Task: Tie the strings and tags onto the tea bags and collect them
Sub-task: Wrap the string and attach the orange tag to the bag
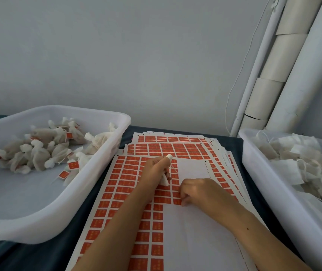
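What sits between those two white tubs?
In the head view, stacked sheets of orange tags lie between the left tub and right tub, with both hands working there.

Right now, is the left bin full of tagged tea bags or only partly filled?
Partly filled: the tea bags heap at the far end of the left bin, near half bare.

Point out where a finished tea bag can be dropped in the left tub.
The near half of the left tub is bare floor, bordered by its front rim and the tagged tea bag pile. The far half is crowded with that pile. The right tub is packed with untied bags.
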`<state>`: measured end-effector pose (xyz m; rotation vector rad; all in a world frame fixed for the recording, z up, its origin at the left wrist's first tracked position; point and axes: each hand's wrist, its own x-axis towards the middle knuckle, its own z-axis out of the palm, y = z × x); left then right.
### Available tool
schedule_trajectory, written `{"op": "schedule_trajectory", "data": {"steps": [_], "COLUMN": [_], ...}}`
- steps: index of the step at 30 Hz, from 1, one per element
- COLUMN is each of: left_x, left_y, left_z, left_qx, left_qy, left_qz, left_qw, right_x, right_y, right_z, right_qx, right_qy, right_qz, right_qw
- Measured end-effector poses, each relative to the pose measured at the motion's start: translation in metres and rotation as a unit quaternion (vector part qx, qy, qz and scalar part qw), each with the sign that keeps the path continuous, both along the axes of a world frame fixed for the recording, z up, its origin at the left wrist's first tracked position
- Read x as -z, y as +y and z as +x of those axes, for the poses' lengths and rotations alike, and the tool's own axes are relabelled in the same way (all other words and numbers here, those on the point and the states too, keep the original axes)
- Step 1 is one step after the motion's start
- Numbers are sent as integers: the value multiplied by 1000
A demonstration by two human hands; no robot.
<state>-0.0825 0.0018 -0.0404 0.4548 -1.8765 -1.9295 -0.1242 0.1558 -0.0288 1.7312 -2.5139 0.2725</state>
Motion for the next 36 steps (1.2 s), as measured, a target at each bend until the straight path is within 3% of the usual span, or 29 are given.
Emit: {"op": "schedule_trajectory", "data": {"steps": [9, 14, 24, 31, 36], "left_x": [1, 2, 1, 2, 4], "left_y": [3, 4, 6, 8, 6], "left_z": [-3, -1, -3, -4, -2], "left_qx": [9, 8, 11, 8, 10], "left_qy": [-17, -18, -7, -11, -4], "left_qz": [-37, -48, -43, -45, -53], "left_qw": [999, 999, 999, 999, 999], "right_x": [1, 5, 6, 6, 12], "right_y": [0, 1, 1, 5, 7], "right_z": [7, -2, 3, 10, 1], "right_qx": [-12, -29, -11, -16, -35], "right_qy": [136, 71, 70, 159, 104], "right_qz": [31, 39, 28, -6, 16], "right_qw": [990, 996, 997, 987, 994]}}
